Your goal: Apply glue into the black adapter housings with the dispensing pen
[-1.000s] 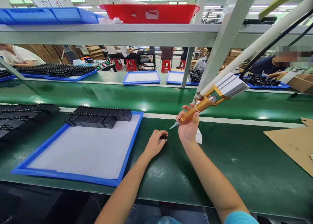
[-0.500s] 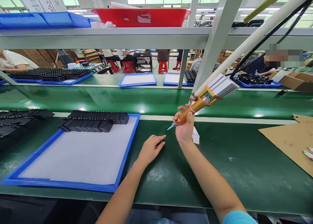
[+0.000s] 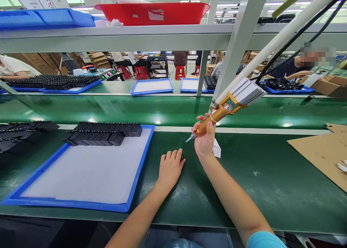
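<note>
The green bench (image 3: 260,201) filled the near field, with a blue-edged tray (image 3: 81,175) on its left, lined in white. Just right of the tray, the left hand (image 3: 170,168) rested low over the bench, fingers together, a small dark part (image 3: 182,157) between thumb and index finger, mostly hidden. The right hand (image 3: 204,138) was wrapped around a gold dispenser (image 3: 221,115), its pale blue tip angled down-left, near the dark part but apart from it. White paper (image 3: 217,149) lay just beside the right wrist; cardboard (image 3: 317,154) lay well right. Black blocks (image 3: 94,136) stood in rows at the tray's far end. Farther off, a red basin (image 3: 173,15) sat on the overhead shelf (image 3: 162,42).
</note>
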`<state>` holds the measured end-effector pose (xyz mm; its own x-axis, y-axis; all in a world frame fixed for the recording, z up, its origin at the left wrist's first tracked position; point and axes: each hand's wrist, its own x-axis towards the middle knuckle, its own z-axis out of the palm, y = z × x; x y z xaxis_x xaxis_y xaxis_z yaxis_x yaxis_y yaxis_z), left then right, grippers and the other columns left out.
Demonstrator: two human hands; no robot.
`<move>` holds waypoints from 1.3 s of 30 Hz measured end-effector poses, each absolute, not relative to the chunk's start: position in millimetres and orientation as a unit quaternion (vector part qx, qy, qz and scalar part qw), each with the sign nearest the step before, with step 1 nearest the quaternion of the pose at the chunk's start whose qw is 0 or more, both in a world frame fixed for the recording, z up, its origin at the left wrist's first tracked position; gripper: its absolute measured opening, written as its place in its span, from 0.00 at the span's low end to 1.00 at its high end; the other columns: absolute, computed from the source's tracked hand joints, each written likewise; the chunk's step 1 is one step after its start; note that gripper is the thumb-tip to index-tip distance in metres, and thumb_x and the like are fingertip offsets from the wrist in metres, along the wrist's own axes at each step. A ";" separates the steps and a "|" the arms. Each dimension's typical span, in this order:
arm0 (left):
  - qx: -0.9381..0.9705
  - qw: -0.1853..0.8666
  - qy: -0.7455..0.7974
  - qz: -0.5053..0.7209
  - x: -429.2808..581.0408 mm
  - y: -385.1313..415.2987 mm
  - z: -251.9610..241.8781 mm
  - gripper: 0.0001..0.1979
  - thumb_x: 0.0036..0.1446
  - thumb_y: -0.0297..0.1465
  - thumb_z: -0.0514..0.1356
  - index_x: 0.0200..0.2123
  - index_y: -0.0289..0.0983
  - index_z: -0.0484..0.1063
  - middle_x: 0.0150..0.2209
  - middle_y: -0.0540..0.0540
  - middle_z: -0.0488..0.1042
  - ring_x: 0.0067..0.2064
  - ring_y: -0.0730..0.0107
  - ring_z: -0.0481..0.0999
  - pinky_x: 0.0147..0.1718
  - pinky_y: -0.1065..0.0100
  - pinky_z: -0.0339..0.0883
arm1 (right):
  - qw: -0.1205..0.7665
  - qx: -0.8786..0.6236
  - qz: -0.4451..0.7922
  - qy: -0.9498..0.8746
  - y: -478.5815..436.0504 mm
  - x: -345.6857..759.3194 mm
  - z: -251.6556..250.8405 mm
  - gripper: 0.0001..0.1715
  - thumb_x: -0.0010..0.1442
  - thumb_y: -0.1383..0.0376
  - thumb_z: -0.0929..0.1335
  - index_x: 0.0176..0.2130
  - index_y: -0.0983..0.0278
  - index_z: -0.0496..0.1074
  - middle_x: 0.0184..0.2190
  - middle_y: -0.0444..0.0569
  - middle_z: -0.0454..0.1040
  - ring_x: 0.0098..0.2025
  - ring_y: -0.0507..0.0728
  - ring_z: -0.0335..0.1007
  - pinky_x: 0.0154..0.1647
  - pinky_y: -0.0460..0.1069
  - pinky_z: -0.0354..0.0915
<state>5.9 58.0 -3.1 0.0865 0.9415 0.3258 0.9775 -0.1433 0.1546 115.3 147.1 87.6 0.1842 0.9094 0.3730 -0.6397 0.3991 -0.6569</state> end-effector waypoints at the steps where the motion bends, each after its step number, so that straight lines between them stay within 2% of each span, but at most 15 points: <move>1: -0.736 0.055 -0.651 -0.176 7.3 57.2 -3.0 0.18 0.63 0.33 0.54 0.56 0.40 0.65 0.46 0.40 0.75 0.44 0.54 0.70 0.40 0.57 0.60 | 0.748 -0.180 0.517 -0.375 147.1 115.2 87.5 0.20 0.57 0.49 0.66 0.45 0.55 0.63 0.37 0.41 0.67 0.24 0.47 0.62 0.24 0.45 0.62; 5: -0.729 0.066 -0.658 -0.176 12.9 55.4 -2.7 0.19 0.64 0.30 0.51 0.58 0.38 0.64 0.49 0.39 0.73 0.44 0.54 0.71 0.40 0.57 0.60 | 0.748 -0.178 0.516 -0.378 147.0 115.2 87.1 0.20 0.57 0.50 0.66 0.46 0.55 0.63 0.37 0.41 0.67 0.24 0.46 0.62 0.24 0.45 0.61; 11: -0.726 0.075 -0.664 -0.164 17.7 56.6 -2.9 0.20 0.63 0.29 0.50 0.57 0.32 0.64 0.44 0.37 0.73 0.41 0.54 0.71 0.38 0.57 0.59 | 0.752 -0.160 0.516 -0.377 147.5 114.8 86.5 0.18 0.58 0.51 0.67 0.45 0.55 0.64 0.37 0.41 0.68 0.24 0.46 0.62 0.24 0.44 0.61; 16: -0.719 0.084 -0.671 -0.160 15.9 65.2 -5.5 0.15 0.64 0.34 0.50 0.48 0.35 0.70 0.36 0.40 0.73 0.39 0.55 0.70 0.37 0.57 0.58 | 0.754 -0.156 0.518 -0.373 147.5 114.2 86.4 0.18 0.58 0.52 0.67 0.45 0.55 0.65 0.36 0.41 0.68 0.24 0.46 0.63 0.23 0.44 0.61; 19: -0.717 0.098 -0.673 -0.155 17.1 69.3 -7.0 0.16 0.65 0.37 0.49 0.47 0.35 0.70 0.36 0.41 0.73 0.39 0.56 0.70 0.36 0.58 0.58 | 0.755 -0.150 0.518 -0.373 147.4 114.5 86.2 0.17 0.58 0.52 0.67 0.45 0.56 0.65 0.36 0.41 0.69 0.24 0.46 0.63 0.23 0.44 0.61; 26: -0.699 0.118 -0.688 -0.156 25.9 70.2 -8.8 0.14 0.65 0.34 0.50 0.48 0.34 0.68 0.37 0.43 0.73 0.39 0.58 0.70 0.36 0.60 0.60 | 0.749 -0.146 0.526 -0.376 149.1 116.2 84.2 0.15 0.59 0.53 0.67 0.45 0.55 0.66 0.36 0.41 0.69 0.24 0.45 0.64 0.23 0.44 0.61; 39: -0.693 0.101 -0.686 -0.198 5.9 81.8 -13.4 0.09 0.61 0.29 0.53 0.44 0.35 0.69 0.39 0.43 0.74 0.40 0.59 0.70 0.34 0.63 0.63 | 0.755 -0.184 0.493 -0.390 153.3 118.9 84.2 0.18 0.58 0.51 0.66 0.45 0.55 0.62 0.36 0.41 0.67 0.23 0.46 0.62 0.22 0.44 0.60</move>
<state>5.9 81.8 -13.4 -0.0182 0.9109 0.4123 0.9905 -0.0397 0.1316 118.9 153.3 84.2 0.2086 0.8886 0.4086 -0.6021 0.4459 -0.6623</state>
